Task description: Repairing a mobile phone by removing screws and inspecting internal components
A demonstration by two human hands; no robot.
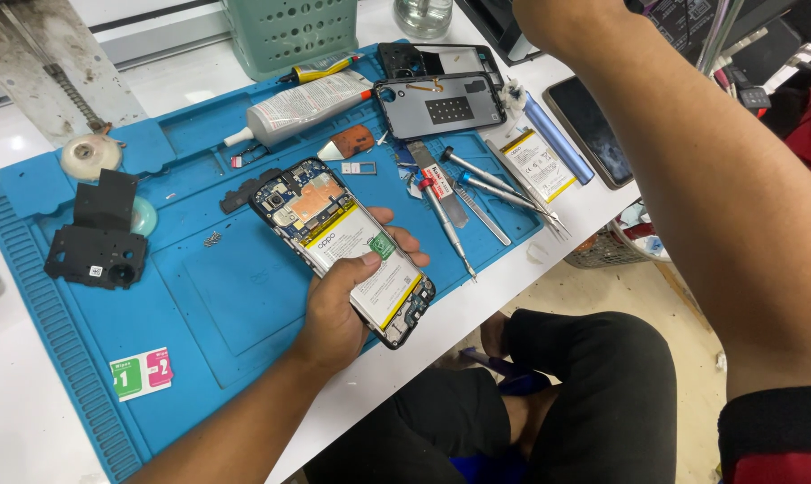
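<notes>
Left hand point(338, 309): fingers wrapped round an opened phone point(342, 246), thumb pressing on its white battery.
Opened phone: back cover off, circuit board showing, held slantwise just above the blue mat point(199, 305), near the desk's front edge.
Right hand: arm point(692, 161) stretches to the far edge; hand out of frame, grip can't be told.
Nearby: screwdrivers point(455, 215) and tweezers just right of the phone; grey back cover point(441, 106) and glue tube point(298, 106) towards the mat's far edge.
</notes>
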